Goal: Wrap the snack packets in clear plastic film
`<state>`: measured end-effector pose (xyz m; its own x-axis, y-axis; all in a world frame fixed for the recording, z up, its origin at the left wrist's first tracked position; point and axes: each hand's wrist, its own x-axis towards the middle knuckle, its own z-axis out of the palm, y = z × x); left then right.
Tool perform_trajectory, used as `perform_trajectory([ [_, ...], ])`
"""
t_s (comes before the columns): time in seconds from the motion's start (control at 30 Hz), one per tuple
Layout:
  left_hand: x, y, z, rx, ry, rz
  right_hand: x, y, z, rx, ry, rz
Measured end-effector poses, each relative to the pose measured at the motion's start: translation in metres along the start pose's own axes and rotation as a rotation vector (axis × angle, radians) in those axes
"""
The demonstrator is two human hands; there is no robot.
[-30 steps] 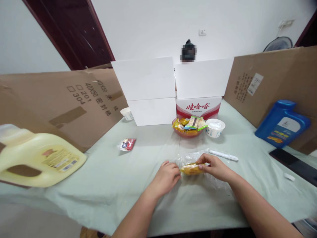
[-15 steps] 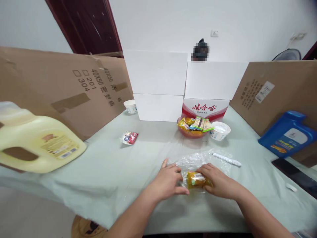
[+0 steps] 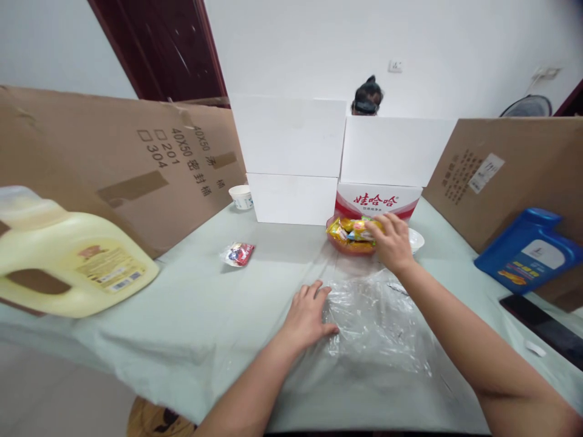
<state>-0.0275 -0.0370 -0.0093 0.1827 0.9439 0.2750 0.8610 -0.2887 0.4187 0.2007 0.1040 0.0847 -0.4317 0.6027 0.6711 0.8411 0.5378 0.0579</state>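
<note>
A clear plastic bag (image 3: pixel 378 321) lies flat on the pale green tablecloth in front of me. My left hand (image 3: pixel 310 312) rests open on the bag's left edge, fingers spread. My right hand (image 3: pixel 392 243) reaches over the red bowl (image 3: pixel 339 243) of wrapped snacks (image 3: pixel 348 229). Its fingers are curled down onto a yellow packet (image 3: pixel 374 224) at the bowl's right side. A white paper bowl (image 3: pixel 417 240) shows partly behind my right wrist.
A pale yellow jug (image 3: pixel 68 267) lies at the left and a blue jug (image 3: pixel 531 249) at the right, both against cardboard walls. White boxes (image 3: pixel 291 158) and a red-and-white carton (image 3: pixel 378 200) close the back. A small red packet (image 3: pixel 237 254), a paper cup (image 3: pixel 240 197), a dark phone (image 3: pixel 542 321). A person's head (image 3: pixel 367 97) shows behind the boxes.
My right hand left the bag and moved forward to the snack bowl, and the yellow packet is gone from the bag. My left hand now lies flat on the spread-out bag.
</note>
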Motion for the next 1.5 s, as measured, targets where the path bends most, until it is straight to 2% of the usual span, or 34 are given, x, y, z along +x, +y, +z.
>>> perform_trajectory([
  [0.07, 0.003, -0.001, -0.004, -0.031, -0.084, -0.018, 0.011, 0.005, 0.023, -0.012, -0.191, -0.167],
  [0.13, 0.005, 0.000, -0.009, -0.052, -0.130, -0.018, 0.013, 0.009, 0.034, 0.001, -0.289, -0.228],
  [0.17, 0.006, 0.001, -0.011, -0.058, -0.133, -0.016, 0.011, 0.010, 0.035, 0.010, -0.281, -0.217],
  [0.23, 0.006, 0.003, -0.013, -0.057, -0.122, -0.007, 0.000, 0.006, 0.029, 0.039, -0.183, -0.155],
  [0.33, 0.005, 0.005, -0.015, -0.039, -0.086, 0.016, -0.032, -0.012, 0.012, 0.161, -0.076, -0.072],
  [0.4, 0.003, 0.006, -0.016, -0.016, -0.070, -0.010, -0.063, -0.030, 0.004, 0.264, -0.167, -0.043],
  [0.5, 0.002, 0.006, -0.019, 0.059, -0.071, -0.170, -0.107, -0.051, 0.003, 0.267, -0.378, -0.056],
  [0.57, 0.002, 0.006, -0.020, 0.116, -0.037, -0.271, -0.126, -0.058, 0.005, 0.265, -0.420, -0.060],
  [0.6, 0.003, 0.005, -0.020, 0.131, 0.000, -0.277, -0.132, -0.060, 0.006, 0.270, -0.431, -0.060],
  [0.63, 0.004, 0.005, -0.019, 0.131, 0.039, -0.240, -0.135, -0.060, 0.007, 0.279, -0.448, -0.061],
  [0.7, 0.006, 0.002, -0.017, 0.089, 0.061, -0.058, -0.136, -0.061, 0.007, 0.300, -0.517, -0.067],
  [0.77, 0.008, -0.002, -0.014, 0.047, -0.023, 0.120, -0.134, -0.059, 0.006, 0.314, -0.602, -0.063],
  [0.8, 0.009, -0.005, -0.012, 0.047, -0.082, 0.154, -0.133, -0.058, 0.006, 0.307, -0.636, -0.045],
  [0.87, 0.010, -0.011, -0.010, 0.086, -0.168, 0.103, -0.132, -0.054, 0.005, 0.269, -0.675, 0.028],
  [1.0, 0.011, -0.018, -0.009, 0.171, -0.218, -0.058, -0.132, -0.038, 0.005, 0.189, -0.680, 0.207],
  [1.23, 0.011, -0.015, -0.009, 0.227, -0.234, -0.077, -0.131, 0.001, 0.003, 0.029, -0.659, 0.407],
  [1.33, 0.011, -0.015, -0.009, 0.229, -0.185, -0.074, -0.131, 0.011, 0.004, -0.042, -0.628, 0.488],
  [1.37, 0.011, -0.015, -0.008, 0.229, -0.151, -0.065, -0.131, 0.011, 0.005, -0.049, -0.587, 0.466],
  [1.43, 0.012, -0.017, -0.007, 0.222, -0.090, -0.028, -0.133, 0.005, 0.008, -0.012, -0.517, 0.326],
  [1.5, 0.013, -0.020, -0.005, 0.207, -0.099, 0.003, -0.134, -0.003, 0.013, 0.078, -0.546, 0.150],
])
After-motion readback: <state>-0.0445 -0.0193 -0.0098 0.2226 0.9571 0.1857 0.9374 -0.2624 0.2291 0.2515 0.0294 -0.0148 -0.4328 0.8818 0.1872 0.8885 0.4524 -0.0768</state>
